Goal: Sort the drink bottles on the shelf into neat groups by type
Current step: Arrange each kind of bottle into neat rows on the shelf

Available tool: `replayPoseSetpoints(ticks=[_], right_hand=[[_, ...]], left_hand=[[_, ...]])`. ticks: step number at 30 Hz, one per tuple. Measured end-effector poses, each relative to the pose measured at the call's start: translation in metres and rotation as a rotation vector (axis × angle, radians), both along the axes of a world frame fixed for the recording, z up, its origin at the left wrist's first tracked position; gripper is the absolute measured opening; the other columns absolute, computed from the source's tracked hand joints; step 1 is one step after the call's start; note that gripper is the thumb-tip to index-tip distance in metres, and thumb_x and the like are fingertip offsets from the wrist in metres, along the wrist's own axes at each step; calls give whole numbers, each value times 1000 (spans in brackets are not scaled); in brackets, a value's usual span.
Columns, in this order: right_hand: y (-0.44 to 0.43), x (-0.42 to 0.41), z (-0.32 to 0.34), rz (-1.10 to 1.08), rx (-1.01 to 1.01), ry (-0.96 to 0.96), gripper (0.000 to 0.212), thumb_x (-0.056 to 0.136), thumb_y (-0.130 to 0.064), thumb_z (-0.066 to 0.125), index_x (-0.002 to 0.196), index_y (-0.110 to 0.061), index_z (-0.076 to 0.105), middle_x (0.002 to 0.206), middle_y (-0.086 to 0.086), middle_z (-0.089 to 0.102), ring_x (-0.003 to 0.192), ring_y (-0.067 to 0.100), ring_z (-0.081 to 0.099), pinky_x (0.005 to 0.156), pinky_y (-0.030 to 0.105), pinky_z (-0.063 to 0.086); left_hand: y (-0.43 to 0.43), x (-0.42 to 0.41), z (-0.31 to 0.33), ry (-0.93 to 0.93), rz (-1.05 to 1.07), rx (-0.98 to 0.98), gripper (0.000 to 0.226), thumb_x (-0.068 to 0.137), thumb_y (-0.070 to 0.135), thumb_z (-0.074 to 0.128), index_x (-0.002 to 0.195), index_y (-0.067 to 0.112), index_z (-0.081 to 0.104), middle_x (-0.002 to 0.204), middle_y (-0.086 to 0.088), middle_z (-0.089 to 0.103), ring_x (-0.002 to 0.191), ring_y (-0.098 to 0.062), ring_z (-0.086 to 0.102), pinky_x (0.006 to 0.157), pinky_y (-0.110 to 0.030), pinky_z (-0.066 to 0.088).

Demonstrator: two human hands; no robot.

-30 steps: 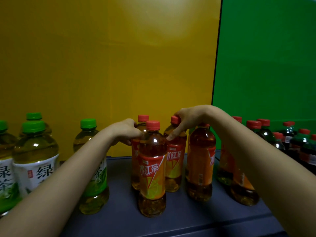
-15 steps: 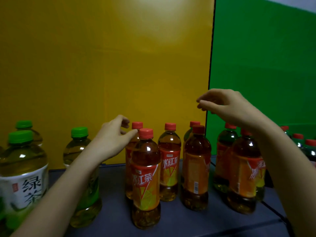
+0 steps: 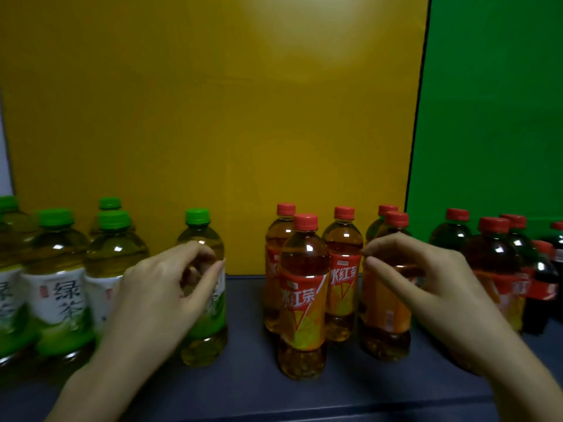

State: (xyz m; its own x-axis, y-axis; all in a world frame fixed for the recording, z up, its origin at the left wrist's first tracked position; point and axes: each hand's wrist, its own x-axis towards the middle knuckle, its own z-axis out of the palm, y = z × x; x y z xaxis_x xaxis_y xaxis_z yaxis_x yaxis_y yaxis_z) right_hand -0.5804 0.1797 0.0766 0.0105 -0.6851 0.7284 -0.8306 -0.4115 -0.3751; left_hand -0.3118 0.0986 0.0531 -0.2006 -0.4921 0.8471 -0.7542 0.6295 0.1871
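Now left hand (image 3: pixel 158 287) away from red cap (image 3: pixel 285 209), right hand (image 3: pixel 426 284) lower.

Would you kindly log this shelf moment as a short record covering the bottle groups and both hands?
green tea bottles: green caps, grouped left
iced tea bottles: red caps, orange labels, clustered centre
dark soda bottles: red caps, far right
left hand: loosely curled before the rightmost green tea bottle, gripping nothing
right hand: loosely curled before an iced tea bottle, gripping nothing

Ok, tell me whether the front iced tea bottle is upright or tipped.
Upright. The front iced tea bottle stands on its base on the shelf, with its red cap straight above the base.
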Motion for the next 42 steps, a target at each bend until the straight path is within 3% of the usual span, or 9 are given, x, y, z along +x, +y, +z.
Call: replayPoseSetpoints(ticks=[4, 13, 20, 24, 27, 32, 37, 40, 42], right_hand=[[-6, 42, -12, 57, 5, 38, 21, 78, -47, 51, 93, -39, 62, 88, -24, 65, 89, -7, 61, 72, 9, 48], [-32, 171, -45, 161, 24, -36, 9, 82, -35, 61, 89, -32, 65, 86, -19, 67, 83, -4, 64, 70, 17, 51], [-50, 275, -68, 168, 34, -100, 9, 80, -35, 61, 87, -31, 65, 82, -16, 68, 78, 0, 65, 64, 25, 53], [-68, 323, -74, 178, 68, -96, 21, 78, -47, 54, 90, -33, 63, 83, -18, 66, 81, 0, 64, 69, 24, 53], [-81, 354, -77, 220, 104, -98, 14, 82, -35, 61, 96, -32, 63, 87, -18, 66, 85, -2, 62, 75, 22, 52], [-98, 403, -85, 276, 103, -102, 32, 83, -35, 58, 115, -32, 56, 109, -20, 60, 104, -8, 53, 88, 6, 41], [-115, 441, -99, 311, 180, -139, 61, 90, -36, 52, 144, -27, 24, 145, -21, 29, 133, -10, 25, 110, 10, 21], [-121, 459, -106, 330, 232, -187, 70, 95, -34, 44, 140, -38, -9, 145, -33, -9, 130, -24, -9, 102, -4, -3], [-125, 469, -109, 332, 240, -232, 70, 96, -33, 40, 132, -43, -18, 141, -35, -19, 125, -28, -17, 98, -7, -7]], left_hand=[[4, 39, -9, -19, 77, -21, 20, 85, 44, 58, 81, 25, 63, 64, 9, 60, 53, -9, 52, 47, -20, 41], [9, 169, -28, 40, 152, -19, 31, 77, 47, 45, 78, 25, 66, 60, 8, 62, 50, -16, 59, 47, -27, 48], [-13, 267, -50, 89, 166, -21, 33, 76, 47, 46, 86, 22, 65, 77, 5, 67, 65, -21, 64, 55, -32, 51], [-28, 303, -61, 173, 145, 0, 37, 77, 47, 45, 96, 19, 61, 87, 2, 62, 79, -23, 63, 61, -35, 51], [-41, 323, -67, 210, 144, 66, 43, 74, 55, 46, 102, 23, 53, 91, 3, 57, 83, -24, 60, 63, -34, 50], [-68, 327, -81, 322, 1, 369, 68, 52, 71, 57, 109, 39, 39, 96, 20, 56, 89, -14, 61, 76, -37, 53], [-94, 329, -86, 398, -174, 532, 59, 52, 58, 73, 100, 35, 48, 102, 11, 66, 94, -8, 65, 79, -39, 56], [-99, 333, -89, 419, -197, 512, 54, 58, 43, 80, 101, 34, 48, 102, 10, 66, 94, -8, 65, 80, -38, 56], [-103, 341, -92, 450, -221, 525, 58, 53, 52, 76, 102, 35, 49, 103, 12, 66, 94, -8, 65, 80, -38, 56]])
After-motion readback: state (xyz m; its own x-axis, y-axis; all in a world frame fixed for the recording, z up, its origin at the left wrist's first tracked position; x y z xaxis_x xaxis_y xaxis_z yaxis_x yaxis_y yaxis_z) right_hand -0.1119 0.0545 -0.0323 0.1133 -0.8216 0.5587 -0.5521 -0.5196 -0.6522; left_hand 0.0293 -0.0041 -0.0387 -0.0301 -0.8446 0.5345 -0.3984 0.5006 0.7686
